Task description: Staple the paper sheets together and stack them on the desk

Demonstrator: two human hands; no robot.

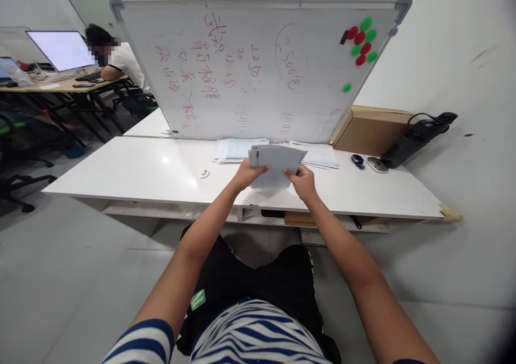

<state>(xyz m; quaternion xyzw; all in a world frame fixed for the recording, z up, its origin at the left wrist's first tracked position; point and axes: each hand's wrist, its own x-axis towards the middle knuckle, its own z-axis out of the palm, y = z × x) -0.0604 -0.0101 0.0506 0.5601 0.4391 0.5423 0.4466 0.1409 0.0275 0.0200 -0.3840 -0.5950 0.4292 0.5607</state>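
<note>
Between my two hands a small bundle of pale printed sheets (pixel 276 168) is held up over the desk's front half, tilted towards me. My left hand (pixel 248 175) is closed on its left edge, thumb lying across the front. On the right side my right hand (pixel 302 181) pinches the bundle, its thumb on the front face too. Behind it, a stack of similar sheets (pixel 231 150) lies on the left and another stack (pixel 320 154) on the right, both at the foot of the whiteboard.
A whiteboard (pixel 258 95) with red writing and round magnets leans at the back of the white desk (pixel 161 165). A white ring-shaped piece (pixel 205 174) lies left. At right stand a cardboard box (pixel 366 133), a black bottle (pixel 415 138) and a mouse (pixel 378 164). A person (pixel 124 63) sits far left.
</note>
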